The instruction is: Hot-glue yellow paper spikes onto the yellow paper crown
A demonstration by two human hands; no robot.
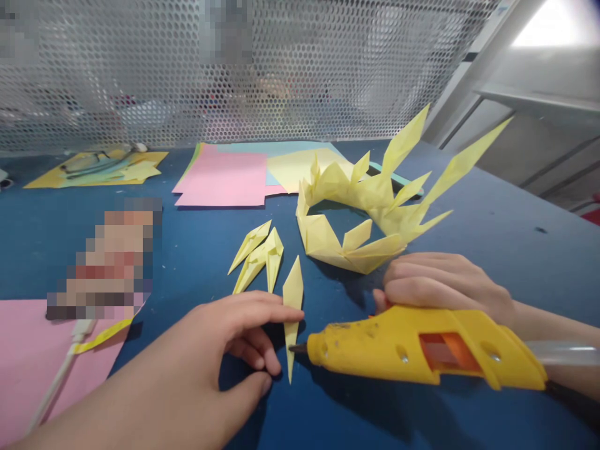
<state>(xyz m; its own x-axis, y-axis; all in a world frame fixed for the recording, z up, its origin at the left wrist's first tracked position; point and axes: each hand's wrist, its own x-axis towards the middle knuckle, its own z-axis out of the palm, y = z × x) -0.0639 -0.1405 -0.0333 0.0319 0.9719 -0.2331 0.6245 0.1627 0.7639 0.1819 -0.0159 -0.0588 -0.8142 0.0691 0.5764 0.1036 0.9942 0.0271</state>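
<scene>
My right hand (440,284) is closed round a yellow hot glue gun (422,350), whose nozzle points left at a narrow folded yellow paper spike (292,312) lying on the blue table (492,212). My left hand (229,337) steadies that spike, its index fingertip pressed on the middle of the piece and the other fingers curled. Just behind lie a few more folded yellow spikes (257,253). A ring of joined yellow spikes (370,212), crown-shaped, stands beyond my right hand.
Pink (225,178), yellow and light blue paper sheets lie at the back by a perforated metal screen (281,69). More yellow paper with spectacles (94,165) is at the back left. A pink sheet (28,356) and a white cable (56,381) lie at the near left.
</scene>
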